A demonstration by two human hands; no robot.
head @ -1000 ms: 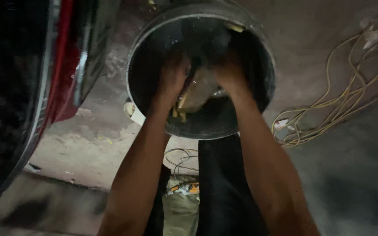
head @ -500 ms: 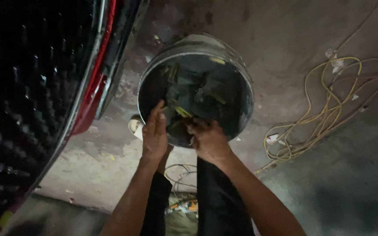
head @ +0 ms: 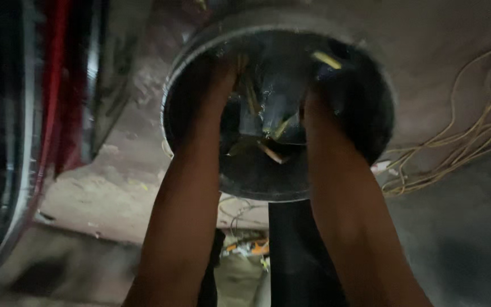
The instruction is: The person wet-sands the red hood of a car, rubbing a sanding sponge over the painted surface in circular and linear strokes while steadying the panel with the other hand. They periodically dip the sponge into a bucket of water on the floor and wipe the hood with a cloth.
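Both arms reach deep into the round metal bucket (head: 370, 113), which sits on the concrete floor (head: 115, 187), centre far. Left hand (head: 217, 74) and right hand (head: 319, 102) are among scraps (head: 271, 150) inside; blur hides each grip, so I cannot tell. Yellow cable (head: 456, 148) lies right.

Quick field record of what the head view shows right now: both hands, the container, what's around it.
left hand: reaches deep into the round metal bucket; grip hidden in the dark
right hand: also inside the bucket; grip not visible
bucket contents: dark scraps and yellowish strips, blurred
right of bucket: tangled pale cable on the concrete floor
left edge: red and dark vehicle body
image: motion blur, dim
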